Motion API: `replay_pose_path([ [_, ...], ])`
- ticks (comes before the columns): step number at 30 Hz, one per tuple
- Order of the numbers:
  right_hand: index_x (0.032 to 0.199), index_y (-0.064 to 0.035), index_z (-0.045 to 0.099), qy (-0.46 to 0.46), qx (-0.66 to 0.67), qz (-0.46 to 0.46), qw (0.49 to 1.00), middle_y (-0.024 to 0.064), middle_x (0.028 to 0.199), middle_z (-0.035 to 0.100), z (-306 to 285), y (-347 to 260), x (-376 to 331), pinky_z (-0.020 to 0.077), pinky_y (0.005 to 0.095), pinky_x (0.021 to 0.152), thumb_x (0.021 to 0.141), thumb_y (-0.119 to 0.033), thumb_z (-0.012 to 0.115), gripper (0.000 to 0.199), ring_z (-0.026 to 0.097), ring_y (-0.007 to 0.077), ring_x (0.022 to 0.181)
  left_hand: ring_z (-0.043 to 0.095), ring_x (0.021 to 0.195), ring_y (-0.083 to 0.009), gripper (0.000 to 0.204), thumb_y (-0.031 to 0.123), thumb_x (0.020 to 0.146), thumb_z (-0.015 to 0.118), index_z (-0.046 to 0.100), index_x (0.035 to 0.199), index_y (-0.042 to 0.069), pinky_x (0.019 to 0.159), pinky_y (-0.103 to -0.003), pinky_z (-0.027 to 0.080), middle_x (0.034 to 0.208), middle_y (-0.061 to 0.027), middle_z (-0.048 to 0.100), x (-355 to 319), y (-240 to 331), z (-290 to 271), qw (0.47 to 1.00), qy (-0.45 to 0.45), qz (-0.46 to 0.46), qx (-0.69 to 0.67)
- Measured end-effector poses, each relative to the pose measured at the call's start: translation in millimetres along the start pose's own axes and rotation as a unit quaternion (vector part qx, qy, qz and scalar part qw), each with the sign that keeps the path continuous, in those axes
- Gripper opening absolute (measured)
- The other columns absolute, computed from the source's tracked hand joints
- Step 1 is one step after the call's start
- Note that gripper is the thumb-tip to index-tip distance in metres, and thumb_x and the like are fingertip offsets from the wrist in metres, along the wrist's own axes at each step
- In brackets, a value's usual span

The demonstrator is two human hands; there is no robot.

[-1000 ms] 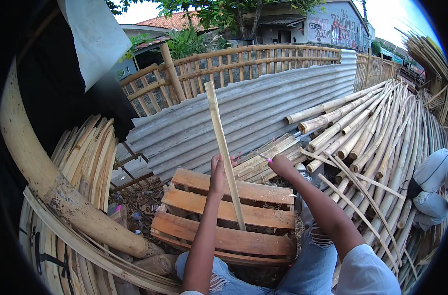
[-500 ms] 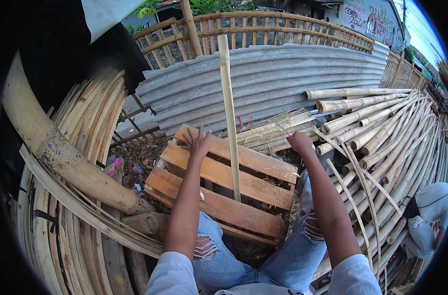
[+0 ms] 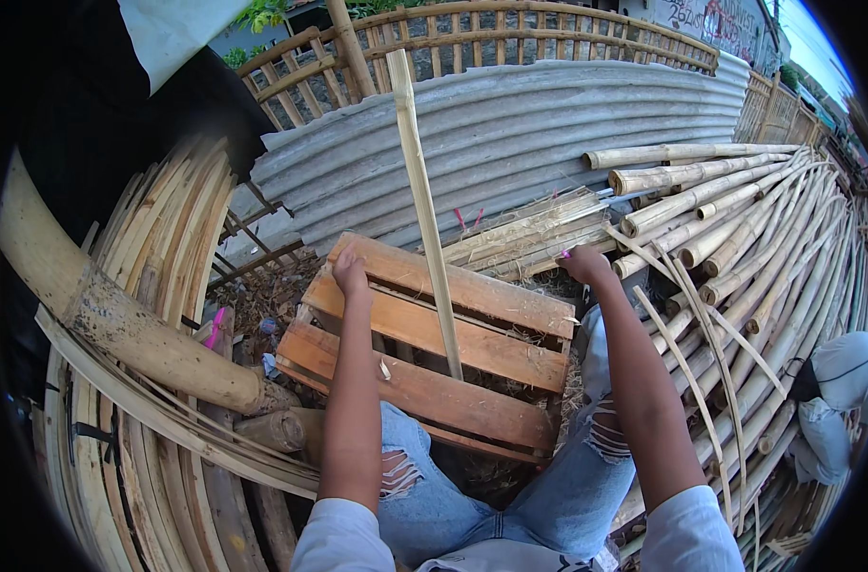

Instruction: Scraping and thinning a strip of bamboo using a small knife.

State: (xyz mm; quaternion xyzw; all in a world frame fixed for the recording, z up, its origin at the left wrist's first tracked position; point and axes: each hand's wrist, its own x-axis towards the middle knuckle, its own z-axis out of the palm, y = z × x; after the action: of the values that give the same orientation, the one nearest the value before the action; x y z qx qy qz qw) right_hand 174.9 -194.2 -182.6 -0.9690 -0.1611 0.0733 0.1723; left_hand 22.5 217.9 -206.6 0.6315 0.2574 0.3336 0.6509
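Observation:
A slatted wooden crate (image 3: 472, 345) lies in front of my knees. At its far left corner is my left hand (image 3: 351, 271), its fingers curled against the top slat; what they hold, if anything, is hidden. A pale bamboo strip (image 3: 420, 181) stands up from the slats, leaning left, with neither hand on it. Beyond the crate's right side, my right hand (image 3: 588, 265) is closed on a small pink thing (image 3: 564, 254), mostly hidden by the fingers.
Bamboo poles (image 3: 729, 205) are stacked on the right, and split strips (image 3: 539, 229) lie behind the crate. On the left are a thick bamboo post (image 3: 138, 324) and long slats (image 3: 119, 477). Corrugated sheeting (image 3: 510, 124) stands at the back. Another person (image 3: 839, 400) is at far right.
My left hand has drawn left along the slat, its spread fingers now curled. The standing strip tilts further left. My right hand has turned slightly. The whole view has shifted a little.

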Motion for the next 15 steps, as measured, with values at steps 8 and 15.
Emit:
replay_pose_path([
  [8, 0.086, 0.0022, 0.066, -0.012, 0.020, -0.016, 1.000, 0.0248, 0.087, 0.063, 2, 3, 1, 0.0466, 0.0429, 0.078, 0.078, -0.045, 0.058, 0.049, 0.061, 0.0391, 0.086, 0.039, 0.125, -0.0342, 0.046, -0.009, 0.085, 0.039, 0.036, 0.130, -0.004, 0.100, -0.040, 0.041, 0.135, -0.0269, 0.036, -25, 38, 26, 0.951, -0.091, -0.099, -0.278],
  [15, 0.092, 0.0019, 0.065, -0.037, 0.018, -0.026, 0.999, 0.0263, 0.094, 0.062, 10, -7, 4, 0.0456, 0.0432, 0.081, 0.079, -0.044, 0.057, 0.049, 0.059, 0.0393, 0.091, 0.047, 0.120, -0.0299, 0.048, 0.001, 0.089, 0.047, 0.032, 0.135, 0.002, 0.091, -0.035, 0.049, 0.129, -0.0230, 0.045, -24, 40, 42, 0.923, -0.228, 0.050, -0.306],
])
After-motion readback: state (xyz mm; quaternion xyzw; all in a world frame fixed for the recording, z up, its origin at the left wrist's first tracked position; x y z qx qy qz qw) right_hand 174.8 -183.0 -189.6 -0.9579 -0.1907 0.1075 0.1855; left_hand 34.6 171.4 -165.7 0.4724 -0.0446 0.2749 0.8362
